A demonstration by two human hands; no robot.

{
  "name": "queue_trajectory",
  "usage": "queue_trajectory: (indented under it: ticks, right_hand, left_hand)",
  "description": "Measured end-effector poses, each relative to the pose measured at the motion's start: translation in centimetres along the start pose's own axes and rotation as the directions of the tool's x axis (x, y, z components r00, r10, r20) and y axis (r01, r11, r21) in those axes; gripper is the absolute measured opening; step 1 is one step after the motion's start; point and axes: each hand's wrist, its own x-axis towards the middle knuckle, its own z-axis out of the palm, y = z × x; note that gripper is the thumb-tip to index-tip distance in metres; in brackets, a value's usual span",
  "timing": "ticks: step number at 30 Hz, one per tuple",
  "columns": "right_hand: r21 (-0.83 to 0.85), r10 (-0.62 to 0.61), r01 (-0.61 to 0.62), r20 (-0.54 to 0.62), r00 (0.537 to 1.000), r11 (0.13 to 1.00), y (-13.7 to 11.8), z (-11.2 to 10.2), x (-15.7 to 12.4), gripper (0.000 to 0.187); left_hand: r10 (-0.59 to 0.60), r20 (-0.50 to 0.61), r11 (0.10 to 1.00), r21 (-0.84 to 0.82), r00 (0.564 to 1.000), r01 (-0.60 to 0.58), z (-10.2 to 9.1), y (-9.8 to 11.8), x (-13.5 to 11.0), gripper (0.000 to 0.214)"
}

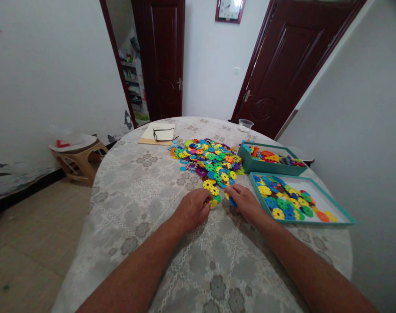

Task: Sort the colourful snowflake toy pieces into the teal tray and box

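A heap of colourful plastic snowflake discs (208,160) lies in the middle of the round table (145,208), which has a lace cloth. My left hand (193,209) rests at the heap's near edge, fingers curled on a yellow disc (213,203). My right hand (246,202) sits just to the right, fingers pinched on a blue disc (232,201). The two hands nearly meet.
Two teal trays hold more discs: a shallow lid (331,215) by my right hand and a deeper box (250,164) behind it. Glasses (163,134) lie on a notebook (152,135) at the back. A small clear bowl (245,125) stands far back. A stool (78,156) is left of the table.
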Motion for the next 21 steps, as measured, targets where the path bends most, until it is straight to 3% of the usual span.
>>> queue_trajectory:
  ticks: [3, 6, 11, 15, 21]
  right_hand:
    - [0.375, 0.261, -0.317, 0.192, 0.946, 0.871, -0.3, -0.5, -0.3, 0.038]
    - [0.522, 0.295, -0.42, 0.307, 0.905, 0.742, -0.6, -1.2, -0.3, 0.035]
    - [0.563, 0.234, -0.393, 0.335, 0.913, 0.727, -0.7, -1.7, -0.3, 0.042]
    - [0.482, 0.169, -0.364, 0.4, 0.901, 0.797, -0.4, -0.9, -0.8, 0.048]
    - [0.2, -0.042, -0.032, 0.355, 0.934, 0.979, -0.2, 0.7, -1.5, 0.032]
  left_hand:
    - [-0.006, 0.003, 0.999, -0.032, 1.0, 0.006, 0.1, 0.3, 0.0, 0.012]
    - [-0.031, -0.011, 0.998, -0.053, 0.999, 0.03, 0.1, 0.6, 0.0, 0.013]
    - [-0.072, -0.01, 0.992, -0.107, 0.997, 0.071, 0.0, 0.6, -0.1, 0.014]
    - [-0.083, 0.01, 0.984, -0.156, 0.996, 0.084, -0.1, 0.5, -0.1, 0.011]
    - [-0.063, -0.028, 0.983, -0.173, 0.998, 0.057, -0.2, 0.6, -0.2, 0.008]
